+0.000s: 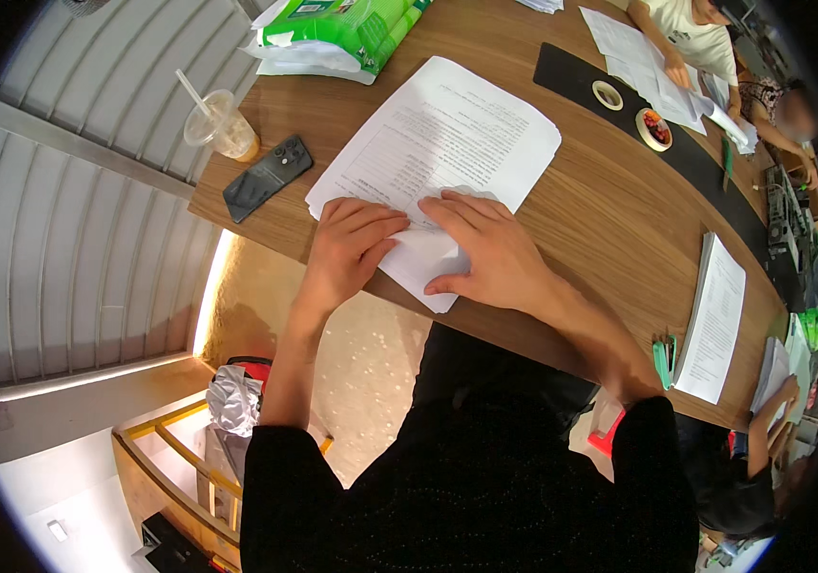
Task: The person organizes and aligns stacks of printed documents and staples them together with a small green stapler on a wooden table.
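A stack of printed paper sheets (pixel 452 129) lies before me, its near corner jutting past the table's edge. My left hand (pixel 352 247) is at the stack's near left side, fingers bent over the paper and thumb drawn in close to them at the sheets. Across the near part of the same stack rests my right hand (pixel 484 247), its thumb spread away from the fingers. Between the two hands the paper shows white and slightly bent. My palms and fingers hide part of the print.
Left of the stack are a smartphone (pixel 268 179) and a plastic cup (pixel 221 129) with a straw. A green package (pixel 352 32) stands beyond. Tape rolls (pixel 607 95) lie on a black strip (pixel 566 75). Rightward are another paper stack (pixel 711 322), a teal stapler (pixel 664 363) and other people.
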Available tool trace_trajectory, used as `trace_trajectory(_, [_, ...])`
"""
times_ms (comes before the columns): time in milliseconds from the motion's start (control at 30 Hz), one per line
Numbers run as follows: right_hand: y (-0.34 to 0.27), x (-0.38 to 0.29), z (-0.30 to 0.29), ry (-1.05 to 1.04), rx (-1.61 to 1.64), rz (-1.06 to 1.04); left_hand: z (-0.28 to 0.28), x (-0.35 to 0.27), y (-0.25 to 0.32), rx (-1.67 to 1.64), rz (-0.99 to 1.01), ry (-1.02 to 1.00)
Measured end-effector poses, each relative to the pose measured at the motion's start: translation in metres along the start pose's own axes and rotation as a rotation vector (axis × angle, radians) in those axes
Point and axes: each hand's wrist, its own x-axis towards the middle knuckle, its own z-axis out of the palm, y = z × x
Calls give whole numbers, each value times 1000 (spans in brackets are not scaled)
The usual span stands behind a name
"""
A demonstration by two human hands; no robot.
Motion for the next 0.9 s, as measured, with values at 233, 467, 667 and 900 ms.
trace_trajectory(233, [16, 3, 4, -46, 27, 77, -12, 4, 4, -116, 54, -32])
trace_trajectory(467, [1, 5, 6, 28, -70, 14, -10, 2, -6, -84, 32, -65])
trace_trajectory(667, [14, 9, 2, -74, 84, 105, -12, 4, -3, -147, 29, -65])
trace_trajectory(900, [3, 2, 4, 0, -48, -22, -9, 1, -6, -107, 1, -70])
